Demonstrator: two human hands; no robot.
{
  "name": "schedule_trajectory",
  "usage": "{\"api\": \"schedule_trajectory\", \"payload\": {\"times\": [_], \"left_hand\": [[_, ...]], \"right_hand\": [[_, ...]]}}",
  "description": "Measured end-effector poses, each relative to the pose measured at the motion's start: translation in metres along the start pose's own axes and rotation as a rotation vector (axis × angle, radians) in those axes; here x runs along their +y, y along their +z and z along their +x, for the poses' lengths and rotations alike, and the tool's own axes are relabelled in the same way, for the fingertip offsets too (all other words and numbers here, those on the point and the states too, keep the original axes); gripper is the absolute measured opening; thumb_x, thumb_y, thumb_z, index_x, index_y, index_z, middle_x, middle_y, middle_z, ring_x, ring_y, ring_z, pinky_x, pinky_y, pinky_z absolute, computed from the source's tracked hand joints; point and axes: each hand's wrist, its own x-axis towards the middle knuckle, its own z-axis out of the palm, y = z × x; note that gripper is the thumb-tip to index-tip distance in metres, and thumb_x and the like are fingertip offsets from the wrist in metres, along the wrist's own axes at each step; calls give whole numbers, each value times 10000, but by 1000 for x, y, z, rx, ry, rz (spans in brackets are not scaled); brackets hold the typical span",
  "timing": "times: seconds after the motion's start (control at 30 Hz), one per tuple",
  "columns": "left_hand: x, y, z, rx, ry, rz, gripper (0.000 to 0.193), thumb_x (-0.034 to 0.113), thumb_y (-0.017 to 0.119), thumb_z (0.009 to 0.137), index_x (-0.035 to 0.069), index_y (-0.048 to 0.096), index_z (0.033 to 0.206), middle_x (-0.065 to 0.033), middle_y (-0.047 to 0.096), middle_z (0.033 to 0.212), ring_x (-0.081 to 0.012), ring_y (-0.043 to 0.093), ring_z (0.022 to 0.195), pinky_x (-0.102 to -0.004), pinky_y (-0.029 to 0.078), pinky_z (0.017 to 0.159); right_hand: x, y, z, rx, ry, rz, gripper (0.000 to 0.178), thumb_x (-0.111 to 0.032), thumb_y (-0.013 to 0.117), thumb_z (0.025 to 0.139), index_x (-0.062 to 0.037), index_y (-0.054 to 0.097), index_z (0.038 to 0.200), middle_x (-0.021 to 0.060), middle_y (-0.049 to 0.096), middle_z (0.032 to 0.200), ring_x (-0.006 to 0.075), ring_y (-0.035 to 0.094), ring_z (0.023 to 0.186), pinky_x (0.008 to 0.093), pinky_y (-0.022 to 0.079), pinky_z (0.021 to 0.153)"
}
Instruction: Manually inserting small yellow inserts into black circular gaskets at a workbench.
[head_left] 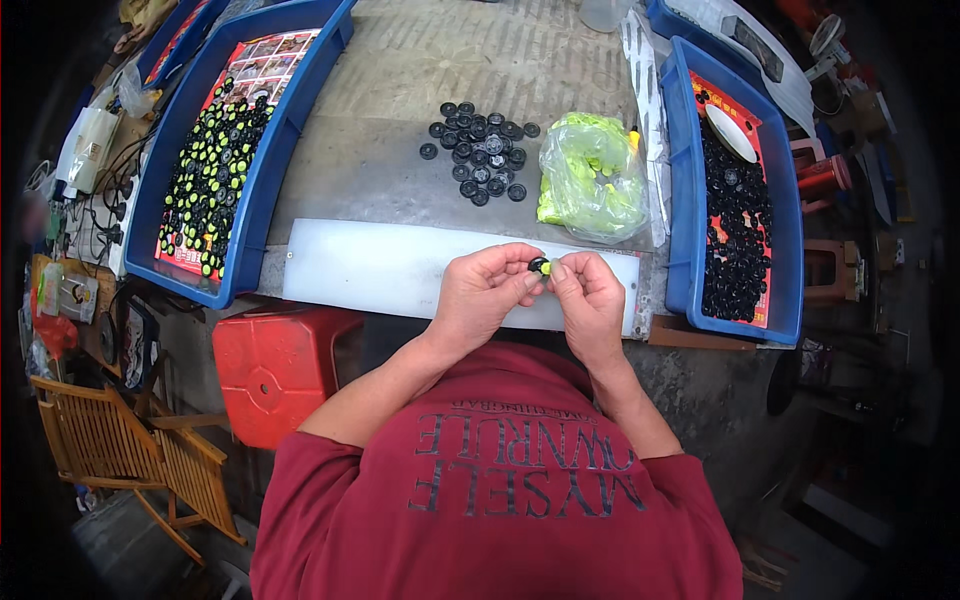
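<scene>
My left hand [484,292] and my right hand [590,302] meet over the front edge of the table. Between their fingertips is a small black wheel [536,266] with a yellow-green part showing on its right side. The left fingers pinch the black side; the right thumb and fingers close on the yellow-green side. Beneath my hands lies a white board [375,268]. Beyond it is a loose pile of black wheels [485,150]. To the right of that pile sits a clear plastic bag [600,205] of yellow-green pieces.
At the left, a blue tray [262,170] holds many black-and-yellow-green wheels. Another blue tray [683,200] at the right contains small black parts and a white oval dish [731,134]. A red stool [270,375] and a wooden chair [100,430] stand at lower left.
</scene>
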Motion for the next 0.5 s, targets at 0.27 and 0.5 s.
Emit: {"api": "schedule_trajectory", "payload": {"times": [0.27, 0.5], "left_hand": [[1, 1, 0, 16, 7, -10, 218, -17, 536, 759, -42, 516, 975, -68, 572, 803, -101, 565, 708, -203, 482, 597], [-2, 1, -1, 18, 22, 45, 217, -1, 537, 767, -43, 511, 979, -68, 572, 812, -98, 560, 719, -203, 481, 609]], "right_hand": [[-4, 1, 0, 9, -24, -44, 110, -81, 528, 788, 9, 499, 732, 1, 477, 573, 35, 377, 525, 196, 332, 449], [-9, 3, -3, 15, -80, -136, 96, -70, 524, 789, 11, 502, 743, 21, 528, 600, 46, 447, 533, 204, 370, 463]]}}
